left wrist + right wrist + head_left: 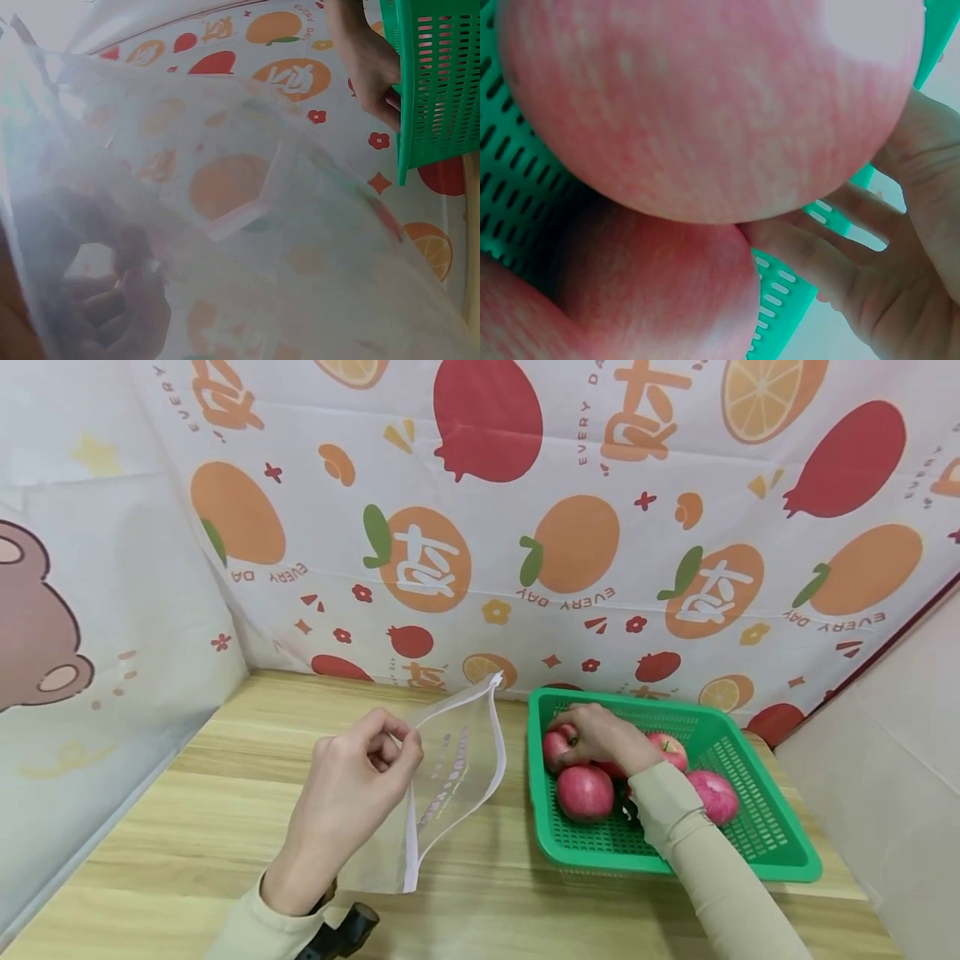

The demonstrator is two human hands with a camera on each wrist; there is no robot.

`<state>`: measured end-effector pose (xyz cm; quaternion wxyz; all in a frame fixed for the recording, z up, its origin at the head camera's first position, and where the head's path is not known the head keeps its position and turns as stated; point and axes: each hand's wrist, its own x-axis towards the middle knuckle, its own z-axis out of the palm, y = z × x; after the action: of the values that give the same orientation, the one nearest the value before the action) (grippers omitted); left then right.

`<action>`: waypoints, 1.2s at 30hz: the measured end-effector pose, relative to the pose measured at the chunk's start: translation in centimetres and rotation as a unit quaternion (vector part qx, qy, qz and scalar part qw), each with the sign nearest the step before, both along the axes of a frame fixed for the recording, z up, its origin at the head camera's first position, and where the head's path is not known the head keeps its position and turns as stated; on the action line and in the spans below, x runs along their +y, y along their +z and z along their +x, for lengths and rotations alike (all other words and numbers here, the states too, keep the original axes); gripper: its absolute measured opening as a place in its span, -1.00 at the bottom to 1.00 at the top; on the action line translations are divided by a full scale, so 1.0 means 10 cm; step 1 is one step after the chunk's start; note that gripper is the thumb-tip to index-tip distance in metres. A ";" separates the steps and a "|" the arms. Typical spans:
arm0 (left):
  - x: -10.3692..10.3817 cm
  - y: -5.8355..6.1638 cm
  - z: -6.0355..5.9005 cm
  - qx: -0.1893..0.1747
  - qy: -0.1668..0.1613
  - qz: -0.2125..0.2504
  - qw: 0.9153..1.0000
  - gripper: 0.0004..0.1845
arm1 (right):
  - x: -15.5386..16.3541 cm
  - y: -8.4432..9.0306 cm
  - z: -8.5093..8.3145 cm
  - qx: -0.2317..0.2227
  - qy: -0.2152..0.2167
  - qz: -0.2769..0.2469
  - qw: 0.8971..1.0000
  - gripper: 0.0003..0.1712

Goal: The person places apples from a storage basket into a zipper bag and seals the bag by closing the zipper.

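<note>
My left hand [352, 785] pinches the edge of a clear zip bag [459, 777] between thumb and forefinger. The bag's mouth gapes toward the right, with a white zip strip along its rim and faint purple print. In the left wrist view the see-through bag [247, 247] covers much of the picture, and the hand shows through it. Inside the green basket [534, 777], my right hand [606, 739] grips a red apple [555, 750] at the left end. The right wrist view shows fingers [795, 247] against the apple's side [660, 285], partly behind a nearer apple [712, 112].
Other apples lie in the basket: one in front [585, 793], one at the back [669, 750], one on the right [714, 797]. A wooden table [225, 802] carries everything. A fruit-print cloth [495, 635] hangs behind, with pale walls at both sides.
</note>
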<state>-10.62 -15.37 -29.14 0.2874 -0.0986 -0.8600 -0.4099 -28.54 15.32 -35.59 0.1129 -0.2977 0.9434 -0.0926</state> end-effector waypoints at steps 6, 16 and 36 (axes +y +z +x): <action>-0.02 -0.02 -0.02 0.011 -0.008 -0.005 1.000 -0.82 | 0.01 -0.02 -0.02 -0.005 -0.008 0.002 1.000 -0.44; -0.01 0.00 -0.01 0.004 -0.010 -0.001 1.000 -0.83 | 0.06 0.00 -0.02 0.006 -0.002 -0.012 1.000 -0.50; 0.09 -0.06 -0.05 -0.006 -0.017 -0.027 0.999 -0.81 | 0.04 -0.04 0.04 0.032 0.015 0.008 0.999 -0.34</action>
<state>-11.13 -14.52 -29.79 0.2726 -0.1185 -0.8708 -0.3916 -28.12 15.75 -36.03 0.0863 -0.3137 0.9427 -0.0733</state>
